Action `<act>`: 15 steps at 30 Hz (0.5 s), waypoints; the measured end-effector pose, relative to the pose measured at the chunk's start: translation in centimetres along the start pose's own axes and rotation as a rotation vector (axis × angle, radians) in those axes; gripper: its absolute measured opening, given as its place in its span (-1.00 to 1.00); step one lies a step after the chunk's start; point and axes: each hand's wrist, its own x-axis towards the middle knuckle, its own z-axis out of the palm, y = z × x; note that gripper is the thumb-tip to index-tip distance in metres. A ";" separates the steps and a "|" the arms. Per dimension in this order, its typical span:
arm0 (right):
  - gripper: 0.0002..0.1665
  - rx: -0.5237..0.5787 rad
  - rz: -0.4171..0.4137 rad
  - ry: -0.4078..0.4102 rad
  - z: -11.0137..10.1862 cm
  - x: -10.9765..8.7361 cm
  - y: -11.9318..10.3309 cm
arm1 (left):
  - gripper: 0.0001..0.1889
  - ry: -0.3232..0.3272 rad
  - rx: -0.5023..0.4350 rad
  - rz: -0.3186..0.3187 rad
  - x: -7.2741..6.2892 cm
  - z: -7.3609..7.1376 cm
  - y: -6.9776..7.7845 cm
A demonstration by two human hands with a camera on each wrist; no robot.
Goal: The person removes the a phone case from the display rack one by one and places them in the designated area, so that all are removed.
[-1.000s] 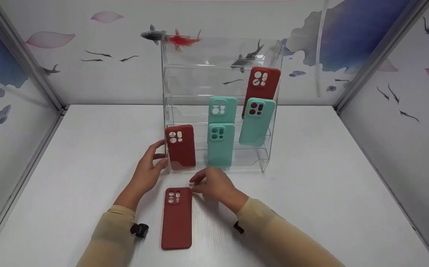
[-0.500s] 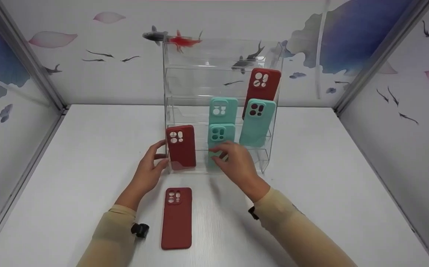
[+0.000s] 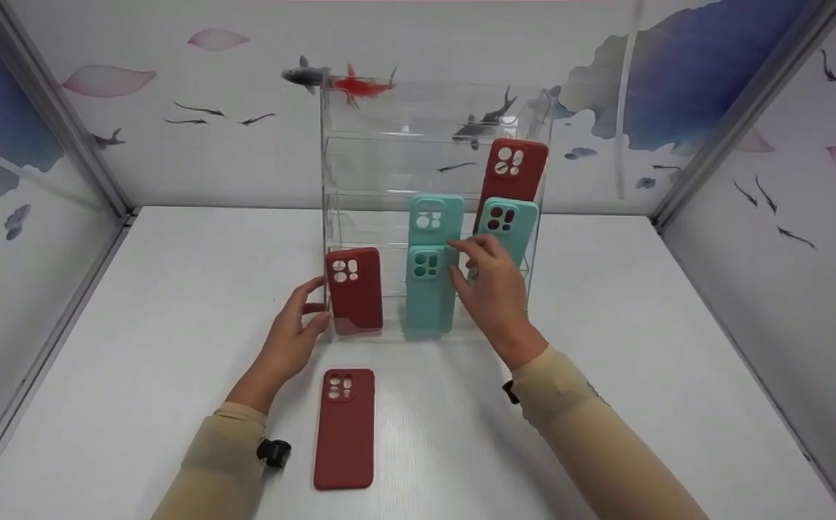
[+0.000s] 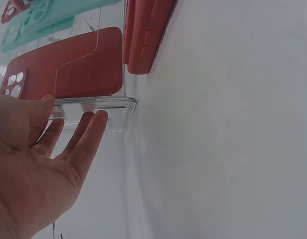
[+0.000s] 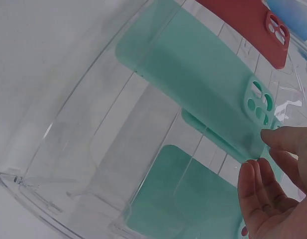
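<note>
A clear tiered acrylic rack holds several red and mint phone cases. My left hand touches the rack's lower left side, beside an upright red phone case. In the left wrist view, its fingers lie nearly straight along the clear side panel. Between the middle mint phone cases and a tilted mint phone case hovers my right hand, thumb and fingers apart. It partly covers the tilted case in the head view. Its thumb overlaps that case's corner in the right wrist view; contact cannot be told.
Another red phone case lies flat on the white table, in front of the rack. A further red phone case leans high on the rack's right. Printed panels enclose the table at the back and sides.
My right hand has moved up and right from near the flat red phone case, past the lower middle mint case, to the tilted one. The left hand has stayed at the rack's side.
</note>
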 end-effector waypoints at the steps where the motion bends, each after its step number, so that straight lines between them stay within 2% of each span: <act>1: -0.62 -0.003 -0.001 0.003 0.1 0.0 0.2 | -0.35 -0.002 0.001 -0.001 0.0 0.0 0.0; 15: -0.61 0.120 0.012 0.008 0.6 -0.3 1.4 | -0.35 -0.013 -0.032 0.014 -0.2 -0.1 -0.1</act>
